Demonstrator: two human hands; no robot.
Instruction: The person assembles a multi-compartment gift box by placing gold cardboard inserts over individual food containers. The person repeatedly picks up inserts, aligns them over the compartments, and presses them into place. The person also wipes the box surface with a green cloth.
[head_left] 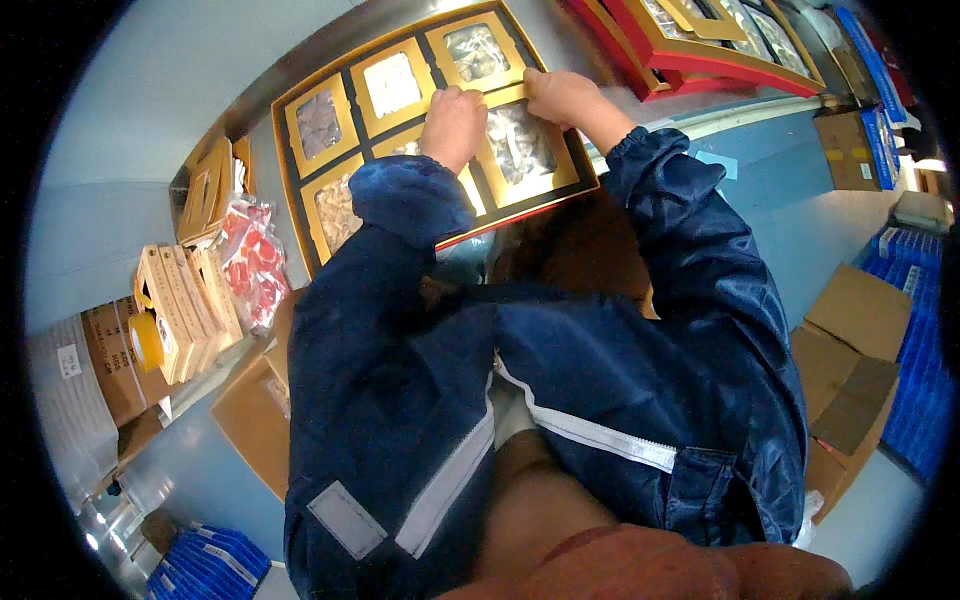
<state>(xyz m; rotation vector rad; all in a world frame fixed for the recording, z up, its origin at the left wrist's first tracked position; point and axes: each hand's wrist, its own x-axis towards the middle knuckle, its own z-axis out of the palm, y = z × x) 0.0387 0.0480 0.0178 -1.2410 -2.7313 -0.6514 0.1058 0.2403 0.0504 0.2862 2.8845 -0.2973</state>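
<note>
A wide gift box tray (287, 185) with a gold rim and black inner frame lies in front of me. Gold cartons with clear windows sit in its compartments, among them a far-right carton (477, 52), a far-middle carton (391, 84) and a far-left carton (320, 124). My left hand (455, 125), fingers closed, is at the far left corner of the near-right gold windowed carton (520, 143). My right hand (565, 98) pinches its far right corner. Pale dried pieces show through its window. My left hand and sleeve partly cover the near-middle carton.
At left are stacked wooden pieces (185, 315), a yellow tape roll (146, 342), a bag of red-and-white packets (252, 262) and flat gold cartons (207, 190). Red-edged gift boxes (700, 50) lie at far right. An open cardboard box (845, 350) stands on the right.
</note>
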